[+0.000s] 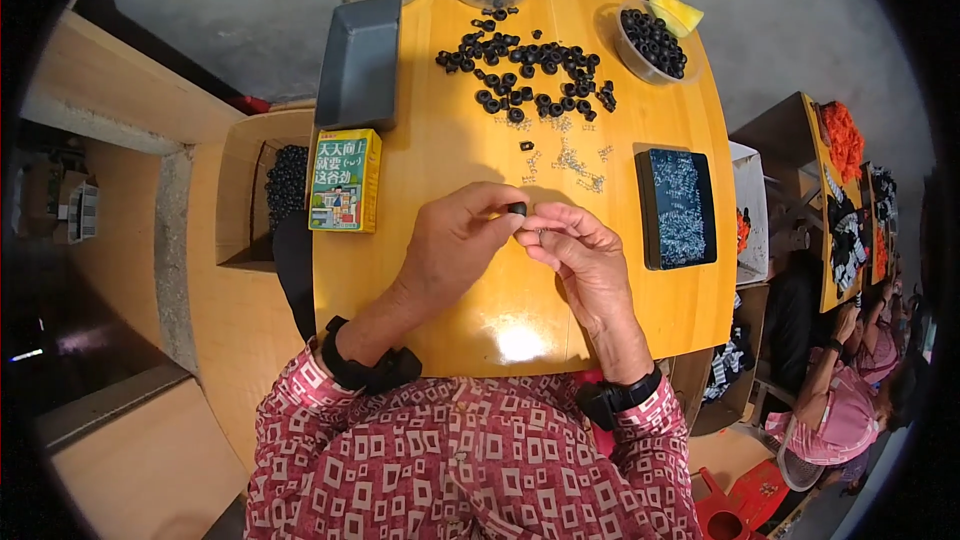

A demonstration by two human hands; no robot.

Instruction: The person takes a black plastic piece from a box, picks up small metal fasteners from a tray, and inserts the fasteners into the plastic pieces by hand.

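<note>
The left hand pinches a small black ring between thumb and fingertip, at the centre of the yellow counter. The right hand, at 3 o'clock of the ring and just beside it, holds its fingers closed on a tiny metal piece that is too small to make out.

At 12 o'clock of the hands lies a scatter of black rings, with small silvery clips between that scatter and the hands. A dark tray of silvery clips sits at 3 o'clock. At 10 o'clock lie a green and yellow box and, beyond it, an empty grey tray. Clear bowls of black rings stand along the far edge.
</note>
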